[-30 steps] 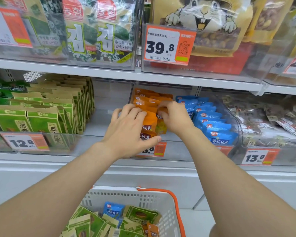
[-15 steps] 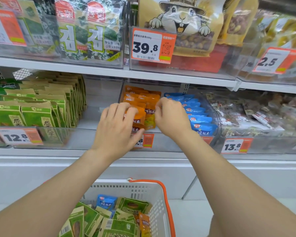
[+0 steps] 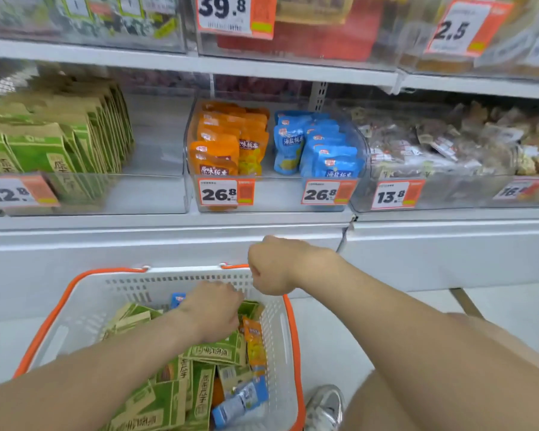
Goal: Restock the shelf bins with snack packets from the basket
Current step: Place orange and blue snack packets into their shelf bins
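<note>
Head view: left hand [image 3: 210, 309] inside basket [image 3: 271, 325] among packets [image 3: 212, 353].

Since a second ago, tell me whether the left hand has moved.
Yes. The left hand has left the orange packets' bin on the shelf and come down into the basket among the packets.

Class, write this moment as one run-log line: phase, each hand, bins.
phase: reaching for next packet | left hand: in basket, among packets | right hand: curled, above rim | orange bin: stocked
</note>
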Motion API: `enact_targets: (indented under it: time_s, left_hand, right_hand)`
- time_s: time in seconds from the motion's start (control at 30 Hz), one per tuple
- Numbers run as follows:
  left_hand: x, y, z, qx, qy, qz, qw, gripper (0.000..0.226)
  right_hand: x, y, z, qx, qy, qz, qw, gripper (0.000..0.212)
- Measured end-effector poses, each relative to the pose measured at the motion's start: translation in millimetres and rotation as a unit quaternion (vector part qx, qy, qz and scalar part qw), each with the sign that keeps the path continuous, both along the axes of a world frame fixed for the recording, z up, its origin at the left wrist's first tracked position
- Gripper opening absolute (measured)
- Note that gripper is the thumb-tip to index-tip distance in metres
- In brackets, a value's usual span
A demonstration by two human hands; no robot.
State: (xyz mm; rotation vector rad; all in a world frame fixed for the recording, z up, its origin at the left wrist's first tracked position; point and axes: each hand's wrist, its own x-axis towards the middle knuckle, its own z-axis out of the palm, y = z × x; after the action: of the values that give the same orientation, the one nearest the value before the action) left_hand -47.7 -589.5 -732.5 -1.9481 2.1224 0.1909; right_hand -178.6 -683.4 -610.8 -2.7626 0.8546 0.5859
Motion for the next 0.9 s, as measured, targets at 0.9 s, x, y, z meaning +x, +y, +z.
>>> enact_targets:
  time_s: [0.9]
  left_hand:
    - [-51, 67, -144, 0.313, 0.093, -0.094, 0.941, 0.051]
  right_hand:
    - [6, 16, -70, -0.009, 0.109, 0.124, 0.986, 0.015]
